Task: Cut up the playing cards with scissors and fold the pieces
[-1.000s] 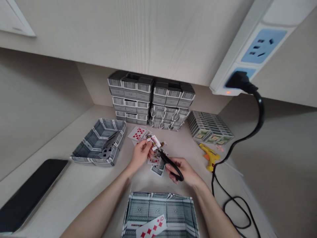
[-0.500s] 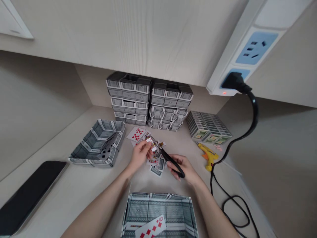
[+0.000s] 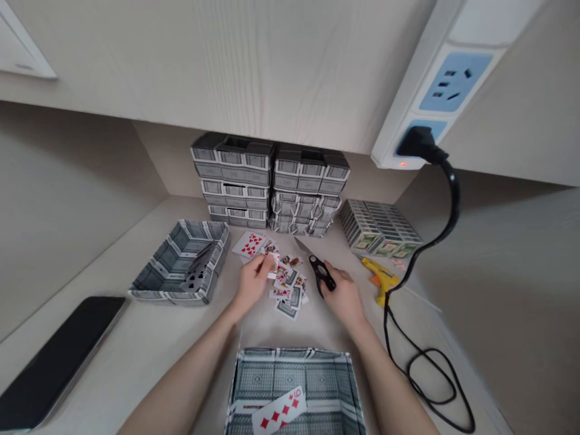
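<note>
Between the thumb and fingers of my left hand (image 3: 254,278) is a cut piece of playing card (image 3: 273,266), held above the pile. My right hand (image 3: 345,296) grips black-handled scissors (image 3: 322,273) by the handles, their blades pointing up and left, away from the card piece. Under and between my hands lie several cut card pieces (image 3: 290,294), some face up, some showing grey backs. A ten of hearts (image 3: 251,244) lies face up behind my left hand. Close to me stands a box made of cards (image 3: 290,377), with a diamonds card (image 3: 278,412) inside.
Another card box (image 3: 149,287) holding loose cards stands left, near a black phone-like slab (image 3: 54,356). Stacked card boxes (image 3: 233,175) and card packs (image 3: 380,226) line the back. A yellow glue gun (image 3: 381,279) and black cable (image 3: 387,326) lie right, below a power strip (image 3: 423,115).
My right hand has moved the scissors right, away from the card piece and lower to the table. My left hand has shifted slightly left, still pinching the piece.
</note>
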A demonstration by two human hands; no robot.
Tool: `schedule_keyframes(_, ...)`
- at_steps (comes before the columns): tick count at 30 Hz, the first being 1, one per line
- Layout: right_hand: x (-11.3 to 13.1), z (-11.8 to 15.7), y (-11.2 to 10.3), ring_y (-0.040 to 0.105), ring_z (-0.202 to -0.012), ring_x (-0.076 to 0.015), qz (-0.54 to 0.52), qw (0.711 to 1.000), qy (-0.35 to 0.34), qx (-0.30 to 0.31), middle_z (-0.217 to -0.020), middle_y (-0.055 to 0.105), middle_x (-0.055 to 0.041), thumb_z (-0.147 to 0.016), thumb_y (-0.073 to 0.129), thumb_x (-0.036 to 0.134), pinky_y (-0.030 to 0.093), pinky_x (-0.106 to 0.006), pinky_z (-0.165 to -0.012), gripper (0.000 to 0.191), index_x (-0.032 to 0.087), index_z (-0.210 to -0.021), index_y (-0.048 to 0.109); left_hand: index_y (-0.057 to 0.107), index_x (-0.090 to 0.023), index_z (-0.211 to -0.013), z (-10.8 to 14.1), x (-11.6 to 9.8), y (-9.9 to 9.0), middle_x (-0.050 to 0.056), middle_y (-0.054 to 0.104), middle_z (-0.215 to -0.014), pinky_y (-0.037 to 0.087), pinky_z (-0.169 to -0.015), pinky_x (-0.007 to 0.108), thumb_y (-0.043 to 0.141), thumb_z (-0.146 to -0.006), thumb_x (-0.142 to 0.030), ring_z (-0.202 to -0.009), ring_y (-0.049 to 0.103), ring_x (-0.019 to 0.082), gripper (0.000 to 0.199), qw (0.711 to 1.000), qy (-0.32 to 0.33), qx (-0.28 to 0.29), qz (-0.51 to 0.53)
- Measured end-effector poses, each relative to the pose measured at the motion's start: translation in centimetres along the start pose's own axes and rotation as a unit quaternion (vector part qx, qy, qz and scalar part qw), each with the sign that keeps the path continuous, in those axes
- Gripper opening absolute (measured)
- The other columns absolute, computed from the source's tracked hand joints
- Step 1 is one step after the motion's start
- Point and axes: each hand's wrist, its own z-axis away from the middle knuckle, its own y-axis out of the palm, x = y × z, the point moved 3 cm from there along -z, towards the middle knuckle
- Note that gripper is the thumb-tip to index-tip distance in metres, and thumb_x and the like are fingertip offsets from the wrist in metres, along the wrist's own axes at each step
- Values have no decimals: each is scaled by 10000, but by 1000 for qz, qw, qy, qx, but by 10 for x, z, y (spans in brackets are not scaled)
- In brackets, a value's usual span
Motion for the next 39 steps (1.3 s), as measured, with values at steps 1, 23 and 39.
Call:
schedule_keyframes(1,0,0,0,562,-924,-237,16,1000,-3,0,-1009,622,-129,-747,490,198,434,-342,-829,485,134,-1227,493,507,-174,-538,0,-2,1,-26,476,-498,350,-522,212,513,-759,-443,-520,447,109,348,999,30,18,-33)
schedule_keyframes(23,-14,-7,7,504,-945,-258,40,999,-10,-31,-963,630,-135,-731,502,171,402,-347,-836,385,83,-1096,588,594,-225,-1074,10,-4,13,41,606,-1133,387,-970,341,424,-849,-270,-1101,513,162,285,917,245,177,-261)
schedule_keyframes(39,-17,-7,6,491,-934,-254,46,998,-23,-41,-918,625,-123,-743,501,168,409,-351,-825,312,122,-1022,631,574,-90,-1049,-16,14,-22,150,627,-1054,270,-1022,379,397,-837,-221,-955,594,208,306,839,159,4,-521)
